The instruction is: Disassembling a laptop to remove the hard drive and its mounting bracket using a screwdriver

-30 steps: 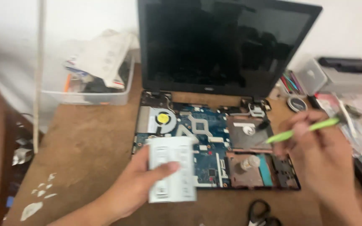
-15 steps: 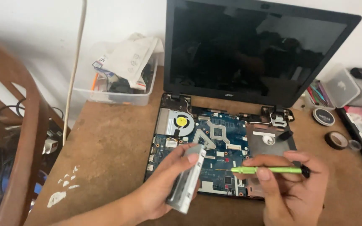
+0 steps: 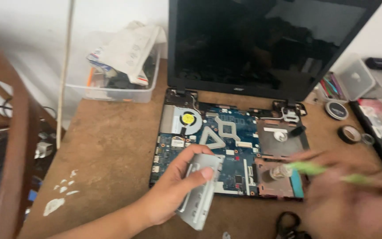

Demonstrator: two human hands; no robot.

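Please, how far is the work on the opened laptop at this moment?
Done: the laptop lies opened, with fan and blue board exposed. In hand: the left hand grips a silver metal bracket over the board's front edge, and the right hand, blurred, holds a green tool over the right bay. Left: the base is uncovered, and I see no cover.

- The opened laptop base (image 3: 231, 146) lies on the table (image 3: 107, 150), its screen (image 3: 261, 44) upright at the far edge.
- A plastic bin (image 3: 120, 86) sits far left of it.
- Tape rolls (image 3: 348, 132) lie to its right.
- The left hand (image 3: 173, 190) holds a metal bracket (image 3: 200, 194) over the near edge.
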